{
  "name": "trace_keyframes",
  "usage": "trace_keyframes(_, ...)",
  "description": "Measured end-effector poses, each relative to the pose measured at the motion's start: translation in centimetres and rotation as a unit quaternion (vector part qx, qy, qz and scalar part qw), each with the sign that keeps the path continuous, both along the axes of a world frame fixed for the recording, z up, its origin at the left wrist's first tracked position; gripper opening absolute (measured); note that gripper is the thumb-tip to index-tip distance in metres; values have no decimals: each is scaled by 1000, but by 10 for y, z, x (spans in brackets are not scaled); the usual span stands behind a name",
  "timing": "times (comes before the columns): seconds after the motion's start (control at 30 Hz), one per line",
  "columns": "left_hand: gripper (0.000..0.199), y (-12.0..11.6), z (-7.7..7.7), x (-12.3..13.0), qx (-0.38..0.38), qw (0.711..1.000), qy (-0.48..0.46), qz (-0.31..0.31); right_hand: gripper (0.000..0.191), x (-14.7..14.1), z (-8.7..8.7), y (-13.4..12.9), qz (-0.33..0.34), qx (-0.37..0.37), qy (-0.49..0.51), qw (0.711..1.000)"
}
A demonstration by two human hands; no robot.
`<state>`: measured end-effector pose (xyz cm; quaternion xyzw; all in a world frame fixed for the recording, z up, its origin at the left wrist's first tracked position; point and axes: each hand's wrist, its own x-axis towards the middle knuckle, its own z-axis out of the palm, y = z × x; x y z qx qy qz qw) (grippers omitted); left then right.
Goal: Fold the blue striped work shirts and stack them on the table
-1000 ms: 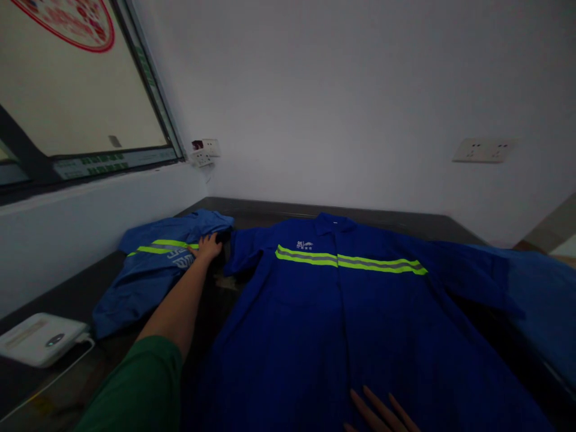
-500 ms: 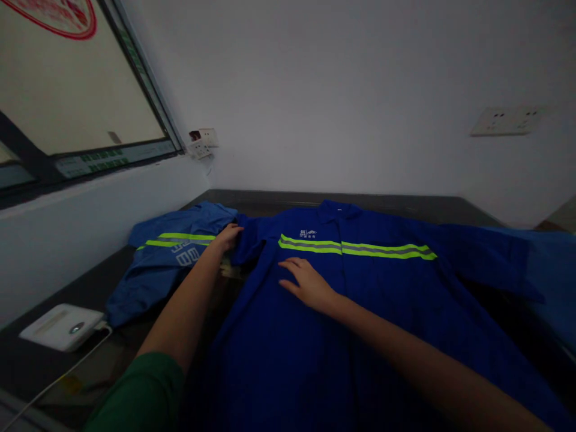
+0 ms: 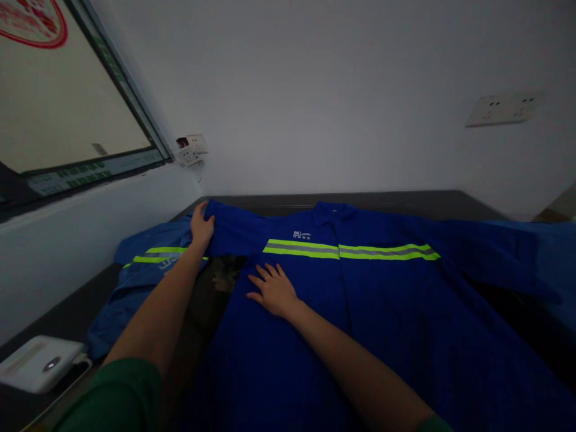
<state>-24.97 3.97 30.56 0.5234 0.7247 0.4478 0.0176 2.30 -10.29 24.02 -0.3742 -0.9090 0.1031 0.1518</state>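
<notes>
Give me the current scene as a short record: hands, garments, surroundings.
left hand: gripping the end of the left-side sleeve
right hand: open, palm down, fingers spread
under right hand: deep-blue shirt, below its reflective stripe
shirt pose: spread front up, collar toward the wall
left side: duller blue garment, partly hidden by the left forearm
right edge: lighter blue cloth, partly out of view
near left: white device with a cable
</notes>
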Motion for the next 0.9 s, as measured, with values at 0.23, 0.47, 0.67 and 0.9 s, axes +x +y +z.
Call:
trace_keyframes(0.23, 61, -17, -44, 26, -118, 978, 155, 79, 58, -1, 1, 1, -1, -6, 0, 1000)
trace_keyframes(0.47, 45, 13, -63, 108, -149, 932, 306, -123, 55, -3, 2, 1, -10, -4, -10, 1000)
trace_keyframes(0.67, 53, 31, -88, 89, -256, 894, 320, -184, 55, -3, 1, 1, -11, -9, -11, 1000)
trace_keyframes(0.9, 53, -2, -69, 0, -266, 881, 384, -70, 54, -3, 0, 2, -10, -14, -3, 1000)
